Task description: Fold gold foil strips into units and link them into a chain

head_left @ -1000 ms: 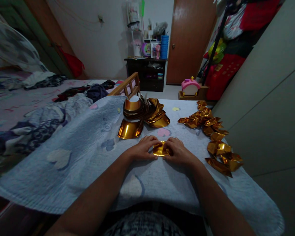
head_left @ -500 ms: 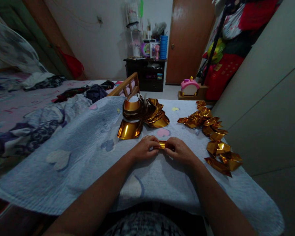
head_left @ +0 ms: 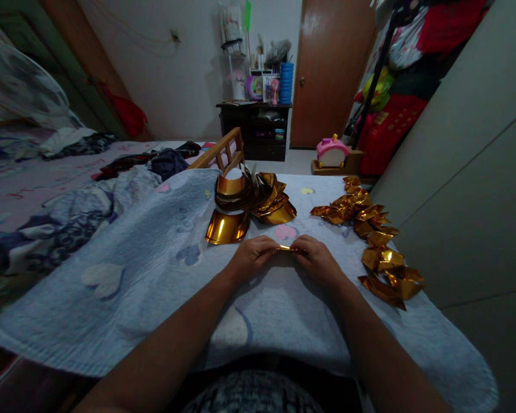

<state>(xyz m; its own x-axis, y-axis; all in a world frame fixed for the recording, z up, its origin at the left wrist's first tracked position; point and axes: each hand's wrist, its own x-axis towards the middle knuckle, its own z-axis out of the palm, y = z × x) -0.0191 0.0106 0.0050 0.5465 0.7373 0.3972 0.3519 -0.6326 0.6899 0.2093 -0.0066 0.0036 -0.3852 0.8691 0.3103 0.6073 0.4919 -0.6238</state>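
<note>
The forearms run off the lower picture edge. Near the middle of the cloth-covered bench (head_left: 155, 292), the left hand (head_left: 251, 258) and right hand (head_left: 318, 259) are nearly closed, fingers curled, pinching opposite ends of the gold foil strip (head_left: 285, 248); only its thin bright middle shows, its ends hidden by fingers. Folded foil pieces (head_left: 384, 259) trail along the bench's right edge up toward the far right corner. Left of them, near the far edge, curved foil sheets (head_left: 229, 227) lie overlapping in a fanned pile. Beyond, on a dark cabinet (head_left: 253, 137), clear containers (head_left: 237, 77) hold things too dim to name, beside a ribbed blue container (head_left: 286, 83) whose inside cannot be seen.
</note>
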